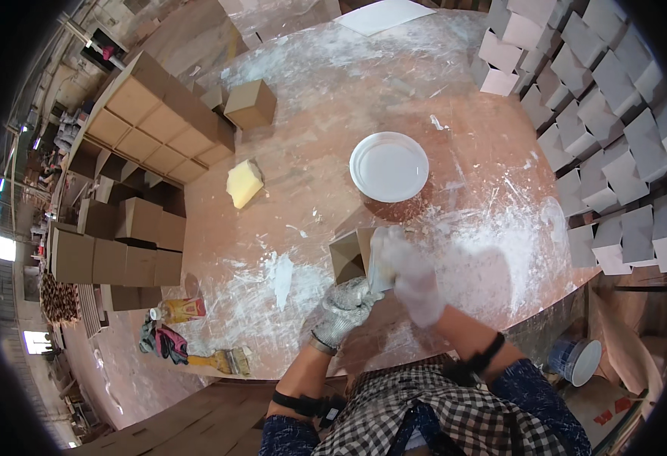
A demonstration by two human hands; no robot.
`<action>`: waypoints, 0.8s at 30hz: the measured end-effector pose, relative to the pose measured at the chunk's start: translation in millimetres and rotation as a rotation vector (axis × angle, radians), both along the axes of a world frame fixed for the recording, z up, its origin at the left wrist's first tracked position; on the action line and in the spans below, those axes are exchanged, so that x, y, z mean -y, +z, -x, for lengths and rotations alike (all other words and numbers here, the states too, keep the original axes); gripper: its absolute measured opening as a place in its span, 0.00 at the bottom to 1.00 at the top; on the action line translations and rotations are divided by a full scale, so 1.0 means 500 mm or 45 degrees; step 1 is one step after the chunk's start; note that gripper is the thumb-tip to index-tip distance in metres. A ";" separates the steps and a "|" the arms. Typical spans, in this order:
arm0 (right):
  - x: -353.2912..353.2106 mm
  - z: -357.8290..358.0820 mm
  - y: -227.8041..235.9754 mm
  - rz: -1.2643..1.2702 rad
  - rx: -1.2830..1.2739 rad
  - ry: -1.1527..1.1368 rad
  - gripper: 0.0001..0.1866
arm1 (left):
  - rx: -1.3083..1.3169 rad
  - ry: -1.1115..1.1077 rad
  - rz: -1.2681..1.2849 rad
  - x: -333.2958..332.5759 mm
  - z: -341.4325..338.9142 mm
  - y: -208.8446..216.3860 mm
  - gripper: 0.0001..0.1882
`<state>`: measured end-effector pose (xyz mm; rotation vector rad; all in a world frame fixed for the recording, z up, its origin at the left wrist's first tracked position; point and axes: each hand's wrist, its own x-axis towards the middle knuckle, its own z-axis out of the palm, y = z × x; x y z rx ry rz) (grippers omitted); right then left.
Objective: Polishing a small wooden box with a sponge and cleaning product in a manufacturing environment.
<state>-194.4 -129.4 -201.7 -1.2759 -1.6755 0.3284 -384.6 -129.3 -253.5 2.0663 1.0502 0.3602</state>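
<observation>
On my feed the left hand wears a mottled grey glove, the right hand a whiter one; I see black straps round both forearms, navy pale-flecked sleeves and a black-and-white checked garment

The bowl is shining in smooth plastic; in front of it, the box is showing matt cardboard; left of it, the sponge is looking rough, porous!

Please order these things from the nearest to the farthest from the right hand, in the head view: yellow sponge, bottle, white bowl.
1. White bowl: ahead of the right hand.
2. Yellow sponge: ahead and to the left.
3. Bottle: far to the left.
</observation>
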 end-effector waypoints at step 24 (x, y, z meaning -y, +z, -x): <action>0.065 0.003 -0.026 0.063 -0.015 0.437 0.17 | 0.047 0.034 0.036 0.015 0.013 -0.013 0.14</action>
